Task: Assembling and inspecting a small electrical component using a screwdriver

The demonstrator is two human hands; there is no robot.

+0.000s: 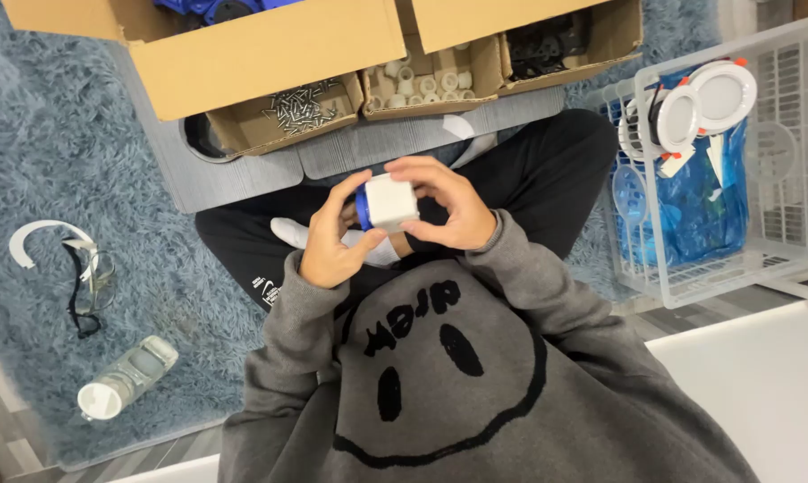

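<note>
I hold a small white box (391,201) with a blue part (363,207) on its side, up in front of my lap; my left hand (332,246) curls around its blue side, fingers closed on it, thumb beneath; my right hand (448,207) wraps over the top and the other side, fingers bent tight against it. Beyond my knees sit cardboard boxes: one with screws (298,105), one with white round parts (419,85). A clear basket (784,241) with round white lamps (701,105) stands near my right; safety glasses (84,277) and a bottle (126,377) lie on the blue rug (82,134).
</note>
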